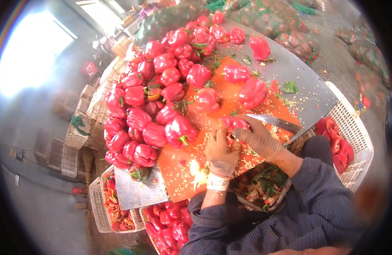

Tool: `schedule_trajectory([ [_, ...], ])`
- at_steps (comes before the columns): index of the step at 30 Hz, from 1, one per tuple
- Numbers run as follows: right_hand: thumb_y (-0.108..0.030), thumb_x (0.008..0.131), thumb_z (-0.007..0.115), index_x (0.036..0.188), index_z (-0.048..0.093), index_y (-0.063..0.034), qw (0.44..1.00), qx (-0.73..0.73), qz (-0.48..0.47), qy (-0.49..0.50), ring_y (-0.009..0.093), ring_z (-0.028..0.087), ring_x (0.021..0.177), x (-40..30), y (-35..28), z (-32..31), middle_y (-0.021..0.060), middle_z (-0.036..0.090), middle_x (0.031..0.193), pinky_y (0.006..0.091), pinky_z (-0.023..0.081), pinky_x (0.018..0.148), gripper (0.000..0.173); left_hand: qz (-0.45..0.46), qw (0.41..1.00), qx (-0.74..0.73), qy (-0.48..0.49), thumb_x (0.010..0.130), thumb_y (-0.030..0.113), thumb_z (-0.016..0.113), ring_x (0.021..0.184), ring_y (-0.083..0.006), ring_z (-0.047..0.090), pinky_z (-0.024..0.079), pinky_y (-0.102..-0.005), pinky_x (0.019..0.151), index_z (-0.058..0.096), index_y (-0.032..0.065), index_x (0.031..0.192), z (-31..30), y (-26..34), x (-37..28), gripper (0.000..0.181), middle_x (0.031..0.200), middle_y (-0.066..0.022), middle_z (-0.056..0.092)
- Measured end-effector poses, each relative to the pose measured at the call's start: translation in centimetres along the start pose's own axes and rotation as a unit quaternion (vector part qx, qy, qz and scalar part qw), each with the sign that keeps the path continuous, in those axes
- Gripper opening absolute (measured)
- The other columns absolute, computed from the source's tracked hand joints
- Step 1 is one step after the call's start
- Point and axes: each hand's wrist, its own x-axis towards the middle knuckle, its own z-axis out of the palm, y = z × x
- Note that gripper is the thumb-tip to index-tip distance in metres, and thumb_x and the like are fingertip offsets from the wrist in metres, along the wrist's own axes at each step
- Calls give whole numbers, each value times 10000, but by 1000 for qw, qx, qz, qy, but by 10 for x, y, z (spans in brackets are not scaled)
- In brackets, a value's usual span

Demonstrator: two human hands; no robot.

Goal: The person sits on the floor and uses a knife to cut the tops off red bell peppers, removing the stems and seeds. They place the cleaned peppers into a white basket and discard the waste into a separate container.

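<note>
Both hands wear brownish work gloves and close around a red bell pepper [240, 123] over the orange cutting board [180, 172]. My left hand [222, 153] grips it from the near left, and my right hand [259, 137] from the right, with the thumb across the pepper. The fingers hide much of it; a dark spot shows between them. Just beyond my right hand lies a knife [283, 123], its blade pointing left and its dark handle right. Pale seeds are scattered over the board. Whole red peppers [253, 94] rest on its far part.
A large heap of red peppers [164, 63] covers the left of the metal table [310, 95]. White plastic crates [349, 111] of peppers stand right and below left. A bin of scraps [266, 188] sits under the near edge. Filled net sacks [269, 19] lie beyond.
</note>
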Motion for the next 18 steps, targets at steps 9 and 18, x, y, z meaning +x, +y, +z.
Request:
schedule_trajectory([
  [9, -379, 814, 710, 1165, 568, -32, 992, -121, -39, 0, 248, 620, 979, -17, 8, 15, 137, 630, 1039, 352, 482, 850, 514, 32, 993, -107, 42, 719, 171, 719, 730, -375, 626, 495, -427, 627, 601, 75, 1006, 0, -4, -4, 325, 821, -162, 610],
  [18, -336, 843, 678, 1111, 601, -27, 957, -230, -173, 22, 180, 605, 885, 0, 47, -14, 93, 630, 991, 330, 488, 788, 416, 45, 998, -50, -15, 747, 84, 674, 661, -366, 598, 473, -429, 547, 572, 70, 889, -6, 10, -4, 175, 752, -170, 577],
])
